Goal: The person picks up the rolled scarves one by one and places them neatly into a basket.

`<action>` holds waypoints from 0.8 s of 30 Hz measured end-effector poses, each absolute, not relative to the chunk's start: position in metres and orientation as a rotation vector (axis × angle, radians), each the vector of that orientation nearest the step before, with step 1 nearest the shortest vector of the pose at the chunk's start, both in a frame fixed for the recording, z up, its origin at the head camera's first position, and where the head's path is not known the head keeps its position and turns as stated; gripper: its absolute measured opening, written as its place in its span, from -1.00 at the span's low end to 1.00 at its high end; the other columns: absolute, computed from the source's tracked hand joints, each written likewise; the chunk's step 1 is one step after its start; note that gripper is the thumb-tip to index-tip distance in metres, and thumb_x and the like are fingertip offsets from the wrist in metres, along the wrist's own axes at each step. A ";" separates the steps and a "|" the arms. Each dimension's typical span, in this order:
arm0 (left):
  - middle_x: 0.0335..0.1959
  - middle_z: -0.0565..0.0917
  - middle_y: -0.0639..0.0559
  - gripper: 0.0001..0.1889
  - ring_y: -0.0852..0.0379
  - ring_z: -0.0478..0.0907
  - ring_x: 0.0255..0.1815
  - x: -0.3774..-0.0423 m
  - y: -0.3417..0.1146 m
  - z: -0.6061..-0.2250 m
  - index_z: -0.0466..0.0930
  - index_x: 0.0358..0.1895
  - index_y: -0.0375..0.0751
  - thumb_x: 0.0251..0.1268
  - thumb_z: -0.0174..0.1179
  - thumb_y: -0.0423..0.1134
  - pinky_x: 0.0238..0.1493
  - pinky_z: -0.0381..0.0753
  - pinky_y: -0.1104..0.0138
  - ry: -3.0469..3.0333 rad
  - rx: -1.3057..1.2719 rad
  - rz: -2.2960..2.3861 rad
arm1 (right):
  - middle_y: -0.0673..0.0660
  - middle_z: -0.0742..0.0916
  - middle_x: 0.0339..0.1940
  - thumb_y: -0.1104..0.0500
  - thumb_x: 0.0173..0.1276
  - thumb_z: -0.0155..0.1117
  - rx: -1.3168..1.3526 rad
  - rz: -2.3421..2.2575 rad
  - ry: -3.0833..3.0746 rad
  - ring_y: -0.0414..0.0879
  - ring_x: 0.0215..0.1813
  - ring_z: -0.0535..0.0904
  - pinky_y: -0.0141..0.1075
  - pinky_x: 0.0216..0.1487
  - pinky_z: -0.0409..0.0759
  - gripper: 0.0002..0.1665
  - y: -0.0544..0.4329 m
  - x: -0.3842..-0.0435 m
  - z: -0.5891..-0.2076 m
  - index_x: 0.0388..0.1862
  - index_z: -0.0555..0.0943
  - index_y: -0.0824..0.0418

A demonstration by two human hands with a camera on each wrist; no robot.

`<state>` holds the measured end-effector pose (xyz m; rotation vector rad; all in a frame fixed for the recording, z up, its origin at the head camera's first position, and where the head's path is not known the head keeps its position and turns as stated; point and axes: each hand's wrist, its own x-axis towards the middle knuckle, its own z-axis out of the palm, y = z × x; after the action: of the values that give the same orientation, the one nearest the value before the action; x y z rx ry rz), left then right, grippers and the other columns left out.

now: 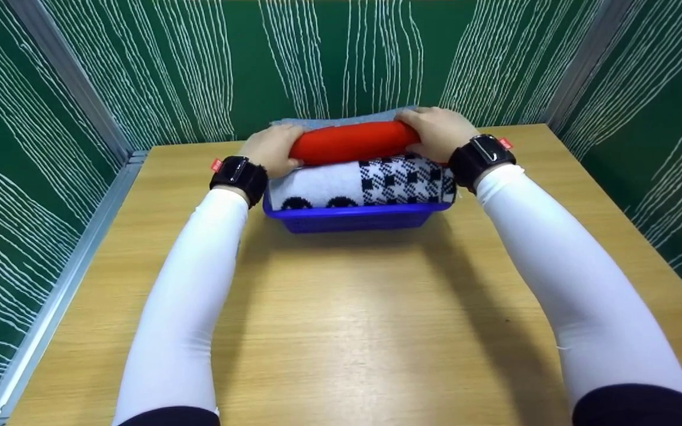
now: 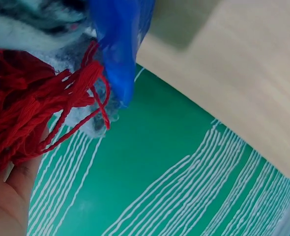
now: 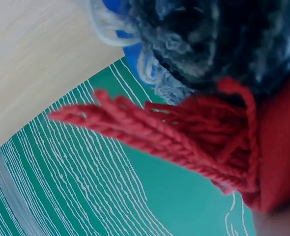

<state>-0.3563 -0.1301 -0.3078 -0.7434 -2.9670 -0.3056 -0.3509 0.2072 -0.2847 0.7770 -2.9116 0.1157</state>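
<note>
A rolled red scarf point(image 1: 356, 142) lies across the top of other rolled knitwear in a blue plastic basket point(image 1: 359, 220). My left hand point(image 1: 269, 149) grips its left end and my right hand point(image 1: 440, 131) grips its right end. In front of it sits a white and black houndstooth-patterned knit roll point(image 1: 403, 179). Behind it a grey-blue fabric point(image 1: 323, 123) shows along its upper edge. Red tassels point(image 2: 56, 105) hang loose beside my palm in the left wrist view. The right wrist view shows red fringe point(image 3: 184, 140) poking out at the other end.
The basket stands near the far edge of a wooden table point(image 1: 353, 307). Right behind it rises a green wall point(image 1: 246, 65) with white wavy lines, and similar panels flank both sides. A grey metal rail point(image 1: 68, 236) runs along the left side.
</note>
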 end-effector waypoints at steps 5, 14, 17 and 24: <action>0.53 0.57 -0.19 -0.37 -0.21 0.51 0.54 -0.361 -0.132 -0.314 0.44 0.57 -0.19 0.48 0.34 -0.24 0.62 0.42 -0.10 -2.993 -0.742 -0.326 | 0.45 0.69 0.40 0.12 0.46 0.50 0.746 0.120 -2.911 0.44 0.36 0.64 0.34 0.45 0.56 -0.27 0.210 -0.352 -0.288 0.54 0.50 0.21; 0.55 0.55 -0.19 -0.35 -0.20 0.50 0.55 -0.370 -0.134 -0.323 0.40 0.61 -0.18 0.51 0.31 -0.28 0.65 0.38 -0.09 -3.032 -0.731 -0.348 | 0.45 0.68 0.40 0.19 0.46 0.48 0.760 0.192 -2.946 0.45 0.36 0.64 0.33 0.50 0.52 -0.26 0.213 -0.352 -0.287 0.57 0.48 0.21; 0.55 0.55 -0.20 -0.35 -0.20 0.50 0.54 -0.371 -0.134 -0.325 0.38 0.62 -0.17 0.53 0.29 -0.27 0.65 0.38 -0.10 -3.057 -0.720 -0.350 | 0.44 0.66 0.44 0.21 0.46 0.47 0.757 0.197 -2.958 0.45 0.41 0.61 0.32 0.54 0.49 -0.24 0.214 -0.352 -0.285 0.60 0.47 0.21; 0.60 0.47 -0.24 -0.34 -0.19 0.39 0.62 -0.371 -0.135 -0.324 0.33 0.64 -0.24 0.57 0.24 -0.22 0.70 0.31 -0.07 -3.098 -0.683 -0.367 | 0.44 0.63 0.49 0.37 0.41 0.32 0.725 0.230 -2.984 0.43 0.46 0.56 0.29 0.60 0.43 -0.20 0.220 -0.354 -0.282 0.64 0.43 0.27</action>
<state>-0.3705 -0.1349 -0.3238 -0.6829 -3.0978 -0.3674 -0.3541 0.2197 -0.2825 0.7245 -2.9844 0.2297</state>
